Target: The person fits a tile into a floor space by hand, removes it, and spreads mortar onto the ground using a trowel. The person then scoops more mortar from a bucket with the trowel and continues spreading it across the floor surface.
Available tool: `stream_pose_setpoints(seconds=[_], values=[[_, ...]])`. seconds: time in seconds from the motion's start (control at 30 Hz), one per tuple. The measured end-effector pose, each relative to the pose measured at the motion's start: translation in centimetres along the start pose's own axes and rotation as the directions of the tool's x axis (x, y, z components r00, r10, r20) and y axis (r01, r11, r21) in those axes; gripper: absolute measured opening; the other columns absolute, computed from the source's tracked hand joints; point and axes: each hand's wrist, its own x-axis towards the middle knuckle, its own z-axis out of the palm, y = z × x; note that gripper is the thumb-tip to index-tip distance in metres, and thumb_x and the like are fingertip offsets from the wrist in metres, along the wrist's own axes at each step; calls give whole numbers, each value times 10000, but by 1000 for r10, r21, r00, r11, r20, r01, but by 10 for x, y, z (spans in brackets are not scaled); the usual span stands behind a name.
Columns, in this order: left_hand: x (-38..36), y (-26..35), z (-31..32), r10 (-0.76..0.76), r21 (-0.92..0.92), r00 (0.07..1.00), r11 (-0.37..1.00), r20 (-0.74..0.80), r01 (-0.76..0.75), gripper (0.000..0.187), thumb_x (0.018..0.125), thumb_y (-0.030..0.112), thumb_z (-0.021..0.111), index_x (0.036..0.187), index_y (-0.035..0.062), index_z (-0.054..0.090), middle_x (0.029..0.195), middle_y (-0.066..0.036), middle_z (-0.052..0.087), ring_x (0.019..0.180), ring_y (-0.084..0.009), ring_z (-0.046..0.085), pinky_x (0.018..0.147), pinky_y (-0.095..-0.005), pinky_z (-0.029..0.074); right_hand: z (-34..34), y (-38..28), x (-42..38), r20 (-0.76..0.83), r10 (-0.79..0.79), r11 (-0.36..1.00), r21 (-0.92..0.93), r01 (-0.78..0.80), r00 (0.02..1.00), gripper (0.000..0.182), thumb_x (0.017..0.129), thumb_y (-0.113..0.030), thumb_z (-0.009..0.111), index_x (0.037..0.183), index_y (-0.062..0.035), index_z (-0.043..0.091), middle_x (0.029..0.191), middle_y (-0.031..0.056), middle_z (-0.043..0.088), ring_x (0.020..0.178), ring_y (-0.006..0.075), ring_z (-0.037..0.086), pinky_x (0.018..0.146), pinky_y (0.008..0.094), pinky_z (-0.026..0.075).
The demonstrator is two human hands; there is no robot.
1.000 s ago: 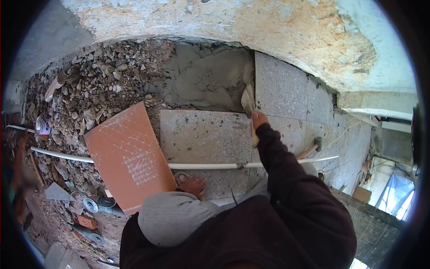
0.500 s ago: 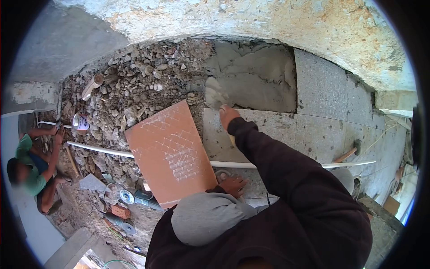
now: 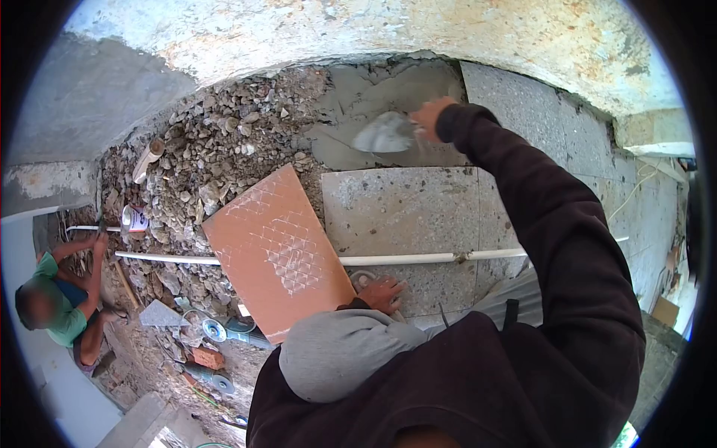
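Holds one trowel (image 3: 382, 134), partly blurred, in the right hand (image 3: 432, 118), at the bed of grey mortar (image 3: 336, 151) between rubble (image 3: 224, 127) and speckled floor tiles (image 3: 399, 209). Rests the left hand (image 3: 384, 295) just beside the white-latticed orange tile (image 3: 272, 254), near the white pipe (image 3: 426, 259); unclear whether gripping anything there.

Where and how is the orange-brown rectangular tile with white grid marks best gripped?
Probably grip the tile by both long edges, coming from the person's side: it is a flat, handleless slab lying across the long white pipe, which may leave finger room beneath. The left hand is nearby.
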Motion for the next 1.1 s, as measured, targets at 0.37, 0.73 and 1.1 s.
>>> stream_pose_setpoints(seconds=[0.37, 0.73, 1.1], values=[[0, -3, 3, -9, 44, 998, 999, -58, 12, 455, 719, 252, 519, 1123, 65, 427, 935, -168, 463, 892, -321, 455, 763, -425, 383, 7, -36, 22, 4, -65, 993, -94, 65, 998, 238, 708, -231, 553, 890, -84, 599, 942, 117, 587, 872, 256, 569, 685, 388, 456], [1, -4, 5, -34, 42, 999, 999, 18, 33, 475, 703, 263, 541, 1128, 81, 432, 947, -174, 469, 905, -326, 458, 749, -428, 392, 65, 92, -105, 112, 294, 946, -176, -272, 949, 232, 741, -270, 554, 901, -105, 578, 859, 82, 600, 856, 260, 569, 724, 395, 419], [8, 10, 4, -181, 117, 982, 978, 55, 174, 467, 698, 212, 559, 1117, 55, 423, 891, -168, 505, 837, -332, 480, 698, -435, 397, 121, 99, -369, -17, 785, 572, 406, -713, 619, 270, 750, -329, 527, 868, -87, 548, 806, 116, 578, 800, 297, 547, 686, 398, 425]])
